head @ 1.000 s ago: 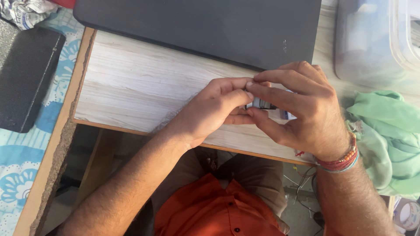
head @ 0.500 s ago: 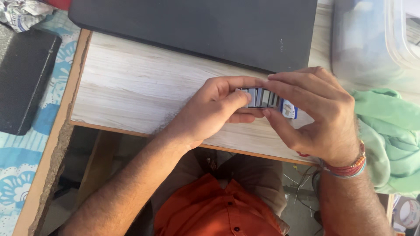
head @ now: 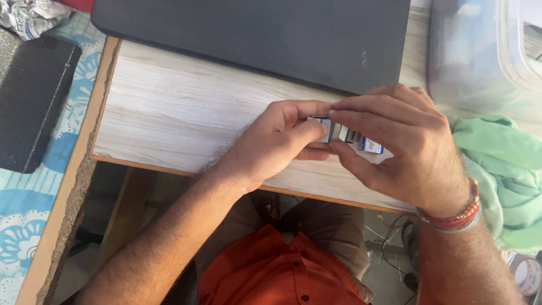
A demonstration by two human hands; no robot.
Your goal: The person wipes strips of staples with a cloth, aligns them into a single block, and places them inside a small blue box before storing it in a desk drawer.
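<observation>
Since half a second ago, the right hand (head: 403,149) has been slid leftward over the stack of small cards (head: 344,135), so that less of the stack is shown than before; the left hand (head: 276,144) has hardly been shifted.

The stack is held just above the pale wooden desk (head: 169,107), near its front edge, and is gripped from both ends. The left end is pinched between the left thumb and forefinger, fingers curled narrow around it. The right end is covered by the right hand, forefinger laid along the top and thumb pressed beneath, closed on the stack. A blue-and-white card (head: 372,147) is seen jutting from the stack beside the right thumb. Whether the stack touches the desk cannot be told.

A closed black laptop (head: 254,34) is laid across the far side of the desk, its near edge just behind the knuckles. A green cloth (head: 502,169) is bunched at the right, close to the right wrist, where red and beaded bracelets (head: 454,217) are worn. A clear plastic tub (head: 480,51) is set behind the cloth. A black case (head: 31,101) is placed on blue patterned fabric (head: 22,220) at the left, well apart from the hands. An orange shirt (head: 276,271) is seen below the desk edge.
</observation>
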